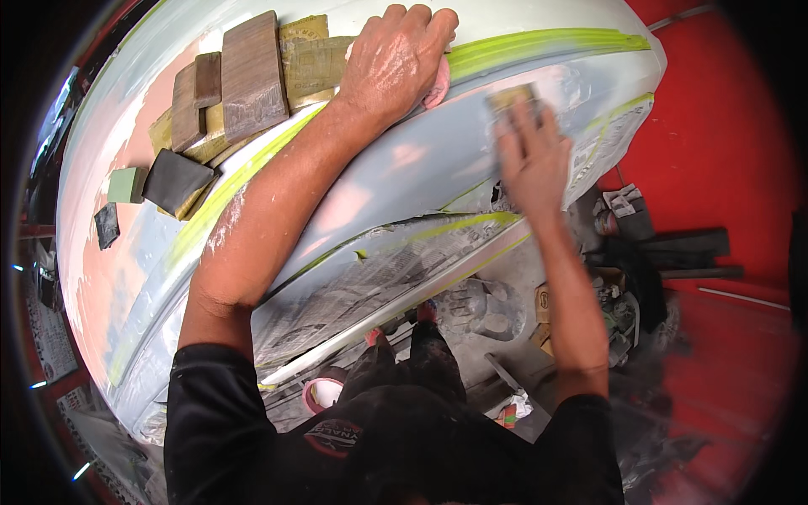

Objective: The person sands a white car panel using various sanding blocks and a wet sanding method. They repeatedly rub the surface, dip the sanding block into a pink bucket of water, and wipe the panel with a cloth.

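Observation:
A car body panel (362, 181) with grey, white and pinkish patches curves before me. My left hand (396, 63) rests on its upper part, fingers curled over a soft pink piece (438, 86), a cloth or sponge, mostly hidden. Lower down to the right, my right hand (536, 156) presses a tan piece of sandpaper (510, 98) flat against the grey surface; motion blurs the fingers. Beside my left hand lie a wide brown sanding block (254, 76), smaller brown blocks (187, 108) and folded sandpaper sheets (316, 63).
Farther left on the panel are a black pad (177, 182), a green block (126, 185) and a small dark piece (107, 225). Yellow-green tape (547, 49) and masking newspaper (370, 278) edge the panel. A pink tub (322, 394) and clutter (627, 286) occupy the floor.

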Demonstrator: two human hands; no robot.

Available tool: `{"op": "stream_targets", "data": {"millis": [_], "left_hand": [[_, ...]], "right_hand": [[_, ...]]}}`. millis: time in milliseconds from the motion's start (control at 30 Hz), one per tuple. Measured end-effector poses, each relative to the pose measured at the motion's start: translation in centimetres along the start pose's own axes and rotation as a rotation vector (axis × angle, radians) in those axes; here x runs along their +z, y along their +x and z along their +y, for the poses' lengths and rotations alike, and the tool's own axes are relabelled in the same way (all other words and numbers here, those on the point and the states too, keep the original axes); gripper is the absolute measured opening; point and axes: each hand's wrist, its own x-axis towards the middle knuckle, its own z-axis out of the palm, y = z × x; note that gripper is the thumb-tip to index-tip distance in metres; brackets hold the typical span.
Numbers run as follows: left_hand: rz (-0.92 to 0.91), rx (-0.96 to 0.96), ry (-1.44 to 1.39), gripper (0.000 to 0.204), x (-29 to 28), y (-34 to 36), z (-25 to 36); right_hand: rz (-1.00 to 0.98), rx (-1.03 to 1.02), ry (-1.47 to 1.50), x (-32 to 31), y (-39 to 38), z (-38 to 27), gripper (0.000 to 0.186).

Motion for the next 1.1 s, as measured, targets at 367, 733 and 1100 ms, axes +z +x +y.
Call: {"op": "stream_targets", "data": {"millis": [367,733,1100], "left_hand": [[-0.084,-0.032,0.050,0.015,-0.1,0.2,0.0],[0.239,0.276,-0.059,0.015,0.4,0.3,0.2],[-0.142,0.402,0.176,0.009,0.4,-5.5,7.3]], "right_hand": [[-0.125,0.192,0.138,-1.7,-1.1,-4.3,0.047],[-0.074,0.563,0.177,0.2,6.1,10.1,0.051],[-0.133,1.074,0.684,-12.8,-20.3,9.0,0.040]]}}
